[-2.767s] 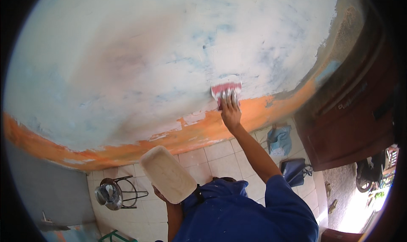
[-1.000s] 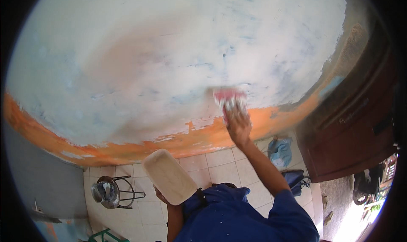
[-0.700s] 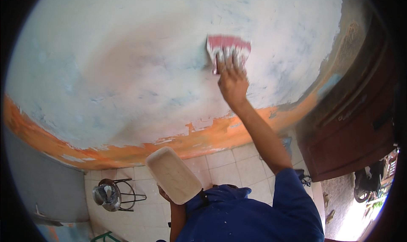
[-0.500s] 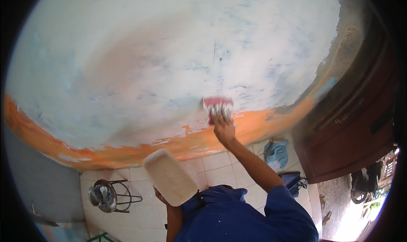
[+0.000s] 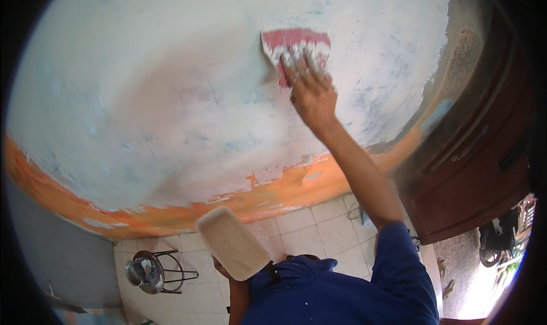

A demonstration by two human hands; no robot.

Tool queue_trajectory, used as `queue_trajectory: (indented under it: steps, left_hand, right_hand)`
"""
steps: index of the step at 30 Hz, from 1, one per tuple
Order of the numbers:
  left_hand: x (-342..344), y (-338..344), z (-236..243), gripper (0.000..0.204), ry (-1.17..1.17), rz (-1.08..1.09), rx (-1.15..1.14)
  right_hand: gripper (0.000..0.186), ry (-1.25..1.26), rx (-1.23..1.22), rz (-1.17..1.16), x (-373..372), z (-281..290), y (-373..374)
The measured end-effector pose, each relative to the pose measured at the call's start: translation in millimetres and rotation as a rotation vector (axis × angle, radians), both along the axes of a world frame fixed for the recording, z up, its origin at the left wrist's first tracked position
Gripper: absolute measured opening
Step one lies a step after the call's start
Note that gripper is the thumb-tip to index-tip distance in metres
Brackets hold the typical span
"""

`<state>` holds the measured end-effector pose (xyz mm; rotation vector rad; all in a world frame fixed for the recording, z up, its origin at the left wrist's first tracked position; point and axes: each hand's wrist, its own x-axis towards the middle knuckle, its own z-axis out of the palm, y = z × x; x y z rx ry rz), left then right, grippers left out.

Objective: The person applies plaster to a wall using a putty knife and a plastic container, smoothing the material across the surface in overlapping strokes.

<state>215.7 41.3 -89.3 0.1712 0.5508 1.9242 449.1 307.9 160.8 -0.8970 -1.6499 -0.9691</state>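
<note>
My right hand (image 5: 314, 97) presses a wide red putty spreader (image 5: 292, 37) against the wall, its fingers spread over the blade and smeared with white putty. The wall (image 5: 171, 51) is coated in patchy whitish putty, with bluish marks showing through and a strip of bare orange paint (image 5: 279, 184) along its foot. Low in front of my body, my left hand (image 5: 221, 267) holds a beige rectangular tray (image 5: 249, 234) from beneath. Most of that hand is hidden under the tray.
A round stool (image 5: 178, 275) with a plastic-wrapped bundle (image 5: 142, 272) on it stands on the tiled floor (image 5: 290, 225) at left. To the right is a dark red-brown door (image 5: 456, 194). Outside, sandals (image 5: 448, 289) lie near a parked motorcycle (image 5: 494, 242).
My right hand has swept the spreader up the wall from near the orange strip, and the arm is stretched further out. The tray in my left hand has stayed nearly in place.
</note>
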Motion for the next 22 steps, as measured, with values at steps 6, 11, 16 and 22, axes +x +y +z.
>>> queue_trajectory:
  steps: [6,11,16,22]
  left_hand:
    - [-7,-3,-23,0.050,-0.001,0.015,0.004]
    - [-24,-11,-35,0.057,0.123,-0.016,0.046]
    - [-29,-12,-52,0.058,0.060,-0.046,0.036]
    - [-24,-20,-57,0.055,0.090,0.002,0.006]
  right_hand:
    - [0.065,-0.060,-0.380,0.044,-5,-140,-35]
    - [0.061,-0.069,-0.483,0.060,6,-157,-72]
    - [0.056,0.087,0.028,-0.024,3,-31,-49]
    - [0.072,0.008,-0.043,0.018,-4,1,8]
